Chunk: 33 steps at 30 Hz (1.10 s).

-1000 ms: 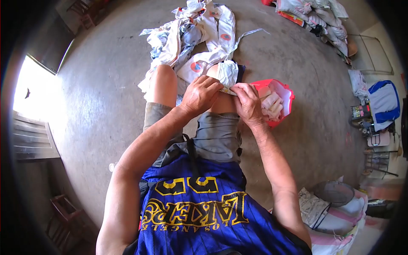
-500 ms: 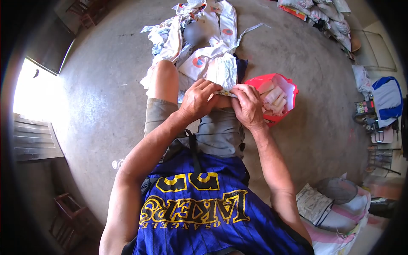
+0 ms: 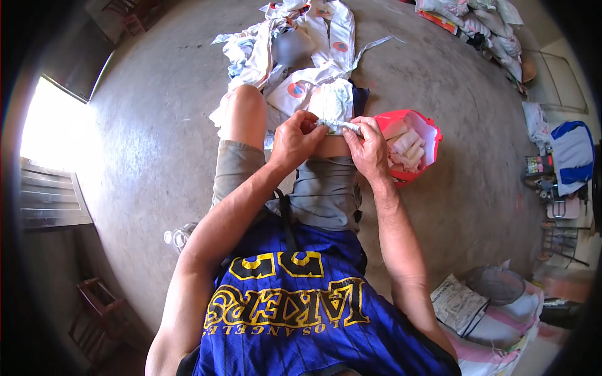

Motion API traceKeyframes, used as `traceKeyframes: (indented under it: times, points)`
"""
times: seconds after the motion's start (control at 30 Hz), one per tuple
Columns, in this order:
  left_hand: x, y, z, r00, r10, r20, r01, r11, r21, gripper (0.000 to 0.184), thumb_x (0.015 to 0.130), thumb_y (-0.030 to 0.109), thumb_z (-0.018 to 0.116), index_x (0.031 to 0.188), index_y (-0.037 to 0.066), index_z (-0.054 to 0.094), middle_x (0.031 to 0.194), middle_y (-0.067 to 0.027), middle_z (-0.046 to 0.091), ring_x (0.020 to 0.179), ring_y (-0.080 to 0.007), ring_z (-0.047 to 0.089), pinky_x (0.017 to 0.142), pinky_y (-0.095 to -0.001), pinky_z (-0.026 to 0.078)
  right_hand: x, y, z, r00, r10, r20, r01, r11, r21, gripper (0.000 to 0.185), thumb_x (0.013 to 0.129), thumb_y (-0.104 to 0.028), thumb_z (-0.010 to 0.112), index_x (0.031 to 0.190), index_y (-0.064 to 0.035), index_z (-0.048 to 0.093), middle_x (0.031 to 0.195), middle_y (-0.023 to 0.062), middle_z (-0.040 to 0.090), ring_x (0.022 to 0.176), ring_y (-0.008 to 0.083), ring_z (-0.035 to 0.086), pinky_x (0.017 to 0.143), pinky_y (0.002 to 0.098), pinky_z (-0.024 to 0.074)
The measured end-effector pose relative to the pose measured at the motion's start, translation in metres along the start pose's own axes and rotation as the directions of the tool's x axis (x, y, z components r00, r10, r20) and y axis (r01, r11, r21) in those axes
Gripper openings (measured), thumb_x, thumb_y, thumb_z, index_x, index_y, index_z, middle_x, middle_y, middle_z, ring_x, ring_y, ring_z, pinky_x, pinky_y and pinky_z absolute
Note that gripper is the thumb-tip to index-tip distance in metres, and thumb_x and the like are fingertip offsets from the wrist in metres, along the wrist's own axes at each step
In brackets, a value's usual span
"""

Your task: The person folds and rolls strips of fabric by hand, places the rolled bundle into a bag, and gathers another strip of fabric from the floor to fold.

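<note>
Lying well apart from the red container (image 3: pixel 401 114), toward the lower right, a white-and-pink sack (image 3: pixel 480 362) has a round grey mesh piece (image 3: pixel 500 284) on it. The container itself, open at the top, holds a heap of pale pinkish rolls (image 3: pixel 409 149); the right hand (image 3: pixel 369 150) covers part of its left edge.

Left of and beyond the container, a heap of printed cloth (image 3: pixel 251 59) spreads over the floor (image 3: pixel 147 119), with a blurred grey round patch over it. A small dark blue cloth (image 3: pixel 360 99) lies between heap and container. Farther left and lower than the container, clear items (image 3: pixel 179 237) sit partly behind the left arm.

Just left of the container, a white sheet (image 3: pixel 333 100) drapes over the right knee. Its near edge is gathered into a narrow roll: the left hand (image 3: pixel 296 139) pinches one end between thumb and fingers, and the right hand pinches the other.

Compared with half a second ago, more of the roll shows between the hands.
</note>
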<state>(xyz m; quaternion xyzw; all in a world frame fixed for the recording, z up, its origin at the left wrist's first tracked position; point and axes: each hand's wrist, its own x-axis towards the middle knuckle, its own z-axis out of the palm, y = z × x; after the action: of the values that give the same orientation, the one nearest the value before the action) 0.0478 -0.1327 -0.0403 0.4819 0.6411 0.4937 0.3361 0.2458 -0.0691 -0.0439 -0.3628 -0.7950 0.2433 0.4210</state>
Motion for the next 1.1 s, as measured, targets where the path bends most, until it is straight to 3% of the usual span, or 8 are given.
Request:
traceKeyframes:
  times: [0.13,0.23,0.33,0.43,0.7,0.9,1.07,1.1]
  points:
    - [0.009,-0.005,0.001,1.000,-0.028,0.012,0.029,0.999,-0.039,0.033,0.092,0.023,0.084,0.114,0.003,0.070,0.088,-0.0044,0.072,0.079,-0.0096,0.066,0.076,-0.0272,0.055,-0.002,0.002,0.006,0.998,0.058,-0.037,-0.060,0.997,-0.057,0.027,0.093,-0.015,0.080,0.105,0.0035,0.065,0.108,0.0173,0.065,0.093,0.0328,0.066,0.081,0.0434,0.0543]
    - [0.002,0.010,0.001,1.000,0.010,-0.022,-0.007,0.994,0.111,0.030,0.088,0.016,0.082,0.113,0.005,0.071,0.102,-0.0068,0.074,0.093,-0.0167,0.069,0.084,-0.0320,0.056,-0.005,0.007,0.018,0.977,0.184,-0.109,-0.189,0.981,-0.036,0.034,0.091,-0.018,0.082,0.110,0.0030,0.063,0.109,0.0193,0.065,0.097,0.0343,0.066,0.084,0.0443,0.0538]
    - [-0.001,0.007,0.002,0.752,0.659,-0.014,-0.530,0.618,0.580,0.031,0.085,0.012,0.078,0.115,0.008,0.073,0.122,-0.0063,0.071,0.115,-0.0241,0.066,0.095,-0.0386,0.054,-0.004,0.001,0.021,0.945,0.311,-0.103,-0.318,0.946,-0.060,0.042,0.089,-0.019,0.083,0.117,0.0024,0.060,0.110,0.0205,0.065,0.100,0.0345,0.066,0.087,0.0440,0.0538]
    - [-0.004,-0.005,0.003,0.698,0.694,0.178,-0.643,0.498,0.582,0.035,0.084,0.011,0.072,0.119,0.011,0.074,0.135,-0.0036,0.066,0.131,-0.0278,0.058,0.103,-0.0453,0.050,-0.003,0.001,0.023,0.942,0.302,-0.147,-0.301,0.953,0.027,0.047,0.088,-0.019,0.083,0.122,0.0027,0.058,0.113,0.0213,0.065,0.100,0.0340,0.066,0.089,0.0434,0.0544]
    - [-0.004,-0.009,0.005,0.725,0.659,0.200,-0.642,0.540,0.544,0.036,0.089,0.014,0.067,0.125,0.011,0.071,0.135,-0.0032,0.067,0.129,-0.0275,0.060,0.106,-0.0464,0.048,0.009,-0.011,0.019,0.957,0.262,-0.123,-0.270,0.961,-0.056,0.052,0.094,-0.026,0.078,0.129,0.0057,0.056,0.122,0.0247,0.064,0.113,0.0369,0.064,0.096,0.0456,0.0529]
    - [-0.006,-0.007,0.007,0.723,0.670,0.170,-0.645,0.566,0.514,0.032,0.088,0.010,0.070,0.120,0.011,0.070,0.134,-0.0052,0.067,0.127,-0.0294,0.060,0.103,-0.0476,0.049,0.007,0.017,0.032,0.818,0.557,-0.145,-0.503,0.814,0.290,0.046,0.097,-0.026,0.072,0.128,0.0043,0.059,0.117,0.0207,0.070,0.106,0.0298,0.069,0.095,0.0418,0.0542]
    - [-0.007,-0.006,0.003,0.722,0.673,0.163,-0.647,0.573,0.503,0.031,0.088,0.010,0.070,0.119,0.010,0.069,0.133,-0.0058,0.068,0.126,-0.0307,0.061,0.102,-0.0483,0.049,-0.003,0.021,0.017,0.873,0.456,-0.173,-0.439,0.889,0.128,0.038,0.094,-0.013,0.072,0.127,0.0027,0.061,0.116,0.0176,0.070,0.102,0.0287,0.069,0.093,0.0389,0.0550]
    - [-0.008,-0.005,0.003,0.726,0.667,0.164,-0.645,0.579,0.498,0.031,0.088,0.009,0.070,0.119,0.010,0.069,0.132,-0.0059,0.068,0.125,-0.0310,0.061,0.103,-0.0484,0.049,-0.004,0.017,0.009,0.920,0.323,-0.220,-0.323,0.946,0.034,0.037,0.093,-0.011,0.072,0.126,0.0020,0.061,0.118,0.0177,0.069,0.104,0.0295,0.068,0.093,0.0392,0.0551]
